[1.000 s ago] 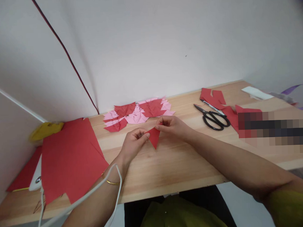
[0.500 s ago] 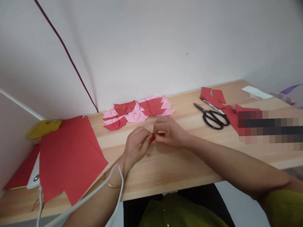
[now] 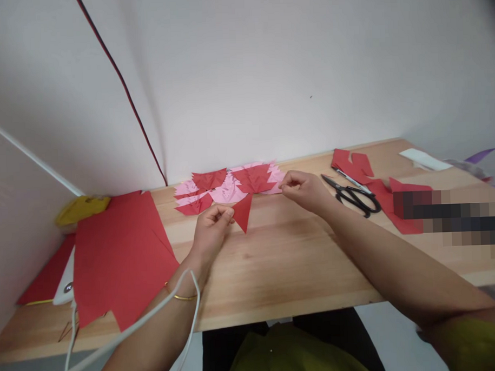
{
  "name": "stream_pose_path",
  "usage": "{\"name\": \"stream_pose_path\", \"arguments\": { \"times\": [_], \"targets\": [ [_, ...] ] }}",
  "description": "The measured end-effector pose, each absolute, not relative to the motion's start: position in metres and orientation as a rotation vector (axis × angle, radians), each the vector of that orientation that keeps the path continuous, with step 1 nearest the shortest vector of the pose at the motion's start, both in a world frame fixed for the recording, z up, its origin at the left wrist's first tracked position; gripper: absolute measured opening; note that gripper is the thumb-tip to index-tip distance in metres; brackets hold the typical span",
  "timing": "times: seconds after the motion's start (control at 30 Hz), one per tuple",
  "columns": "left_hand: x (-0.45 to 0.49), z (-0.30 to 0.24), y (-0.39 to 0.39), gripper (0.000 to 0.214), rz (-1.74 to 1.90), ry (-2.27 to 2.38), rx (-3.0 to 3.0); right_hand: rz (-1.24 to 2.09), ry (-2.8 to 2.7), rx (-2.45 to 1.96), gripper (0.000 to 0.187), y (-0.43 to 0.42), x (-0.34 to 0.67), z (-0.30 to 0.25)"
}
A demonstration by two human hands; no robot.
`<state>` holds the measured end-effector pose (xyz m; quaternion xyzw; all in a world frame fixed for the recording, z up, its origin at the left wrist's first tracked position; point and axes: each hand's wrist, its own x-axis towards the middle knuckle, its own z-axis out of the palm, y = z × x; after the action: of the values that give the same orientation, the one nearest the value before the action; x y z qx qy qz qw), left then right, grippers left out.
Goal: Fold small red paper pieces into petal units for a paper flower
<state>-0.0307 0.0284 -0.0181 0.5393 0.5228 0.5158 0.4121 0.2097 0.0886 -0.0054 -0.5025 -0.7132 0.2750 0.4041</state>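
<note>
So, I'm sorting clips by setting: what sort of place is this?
Probably a papercraft workspace: scissors, a big red sheet and jagged pink and red paper pieces on a wooden table.

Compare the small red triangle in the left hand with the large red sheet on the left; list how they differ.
- Size: the small red triangle is far smaller than the large red sheet.
- Shape: the triangle tapers to a downward point; the sheet is broad, with a notched lower edge.
- Support: the left hand pinches the triangle; the sheet lies at the table's left end.

Both are red.
</note>
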Motion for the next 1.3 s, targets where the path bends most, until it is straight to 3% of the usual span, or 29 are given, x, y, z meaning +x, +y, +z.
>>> {"name": "stream_pose_path", "arguments": {
  "times": [0.1,0.23,0.3,0.47,0.77,1.3],
  "targets": [
    [-0.026,-0.022,0.030,0.019,1.287,1.167,1.029,0.892,-1.788,-1.223,0.019,0.083,0.202,-0.007],
    [-0.016,-0.023,0.028,0.021,1.238,0.972,0.813,1.397,-1.753,-0.912,0.035,0.067,0.181,-0.017],
    [-0.013,-0.025,0.026,0.020,1.189,0.932,0.792,1.496,-1.699,-0.841,0.035,0.064,0.175,-0.022],
    [-0.011,-0.030,0.024,0.026,1.043,0.933,0.938,1.480,-1.664,-0.902,0.025,0.065,0.177,-0.022],
    [-0.008,-0.031,0.022,0.026,1.031,1.001,0.974,1.626,-1.690,-0.773,0.027,0.056,0.170,-0.023],
    [-0.015,-0.026,0.028,0.020,1.327,1.026,0.877,1.543,-1.814,-1.043,0.021,0.058,0.177,-0.016]
  ]
}}
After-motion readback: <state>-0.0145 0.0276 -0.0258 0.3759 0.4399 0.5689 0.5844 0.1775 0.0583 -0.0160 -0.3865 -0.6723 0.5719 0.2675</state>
